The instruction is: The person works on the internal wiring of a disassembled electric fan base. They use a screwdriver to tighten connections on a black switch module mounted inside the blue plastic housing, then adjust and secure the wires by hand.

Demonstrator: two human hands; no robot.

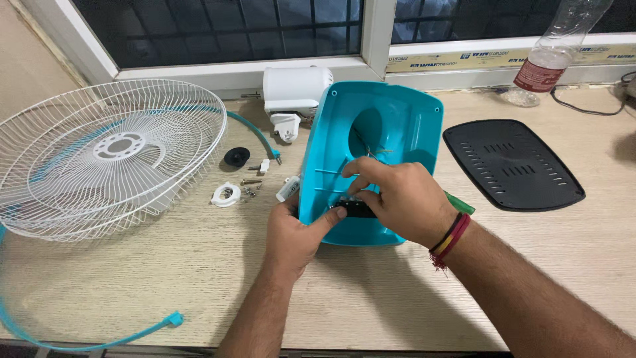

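Observation:
A turquoise plastic fan base shell (pixel 397 119) stands tilted on the wooden table, its hollow side toward me. My left hand (pixel 295 232) grips the shell's lower left edge, thumb pressing a small black switch part (pixel 358 209) inside it. My right hand (pixel 401 199) reaches into the shell from the right, fingers closed over the same black part. A green tool handle (pixel 460 203) pokes out behind my right wrist. Thin wires (pixel 374 154) run inside the shell.
White wire fan grilles (pixel 99 152) lie at left with a turquoise rim strip (pixel 132 335). A white motor housing (pixel 295 93) stands by the window. Small screws (pixel 250 189), a white ring (pixel 226 195) and a black cap (pixel 236 156) lie nearby. A black base plate (pixel 513 166) and a plastic bottle (pixel 550 56) sit right.

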